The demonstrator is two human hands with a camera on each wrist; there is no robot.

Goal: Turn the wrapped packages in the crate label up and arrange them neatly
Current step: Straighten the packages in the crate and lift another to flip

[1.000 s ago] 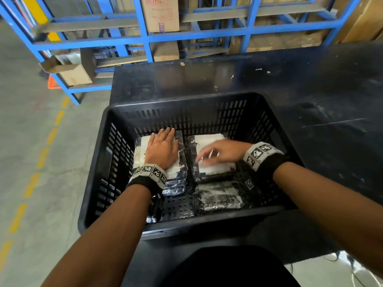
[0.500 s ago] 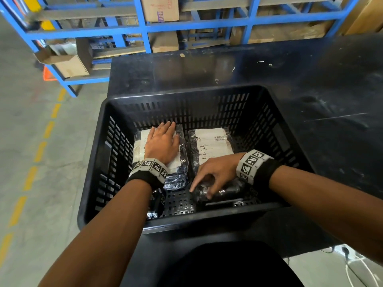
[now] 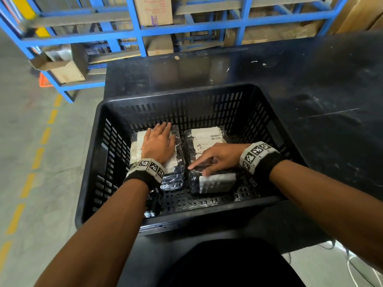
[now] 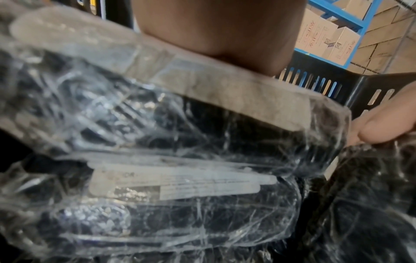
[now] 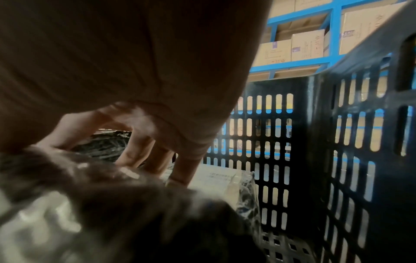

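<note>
- A grey concrete floor (image 3: 27, 141) with a dashed yellow line lay at the far left, and blue shelving (image 3: 136, 32) holding cardboard boxes (image 3: 153, 10) stood behind.
- The black slotted crate (image 3: 97, 162) sat on a dark table (image 3: 310, 79), its floor partly bare along the near wall.
- In the crate's left half, a stack of wrapped packages (image 3: 176, 179) lay flat, white label up under clear film.
- The left hand (image 3: 158, 145) rested palm down on that stack, fingers straight and together, pressing rather than gripping.
- Just beside it, in the right half, a labelled package (image 3: 206, 137) lay flat with its white barcode label facing up.
- Nearer the person, a tilted package (image 3: 215, 183) stood raised on its edge, leaning against the labelled one, a pale side facing the near wall.
- The right hand (image 3: 217, 158) lay over the tilted package's top edge, fingers spread and bent onto the film, index finger stretched leftward; the grip looked loose, holding the package up.
- Both wrists wore bands (image 3: 257, 156) printed with black-and-white markers.
</note>
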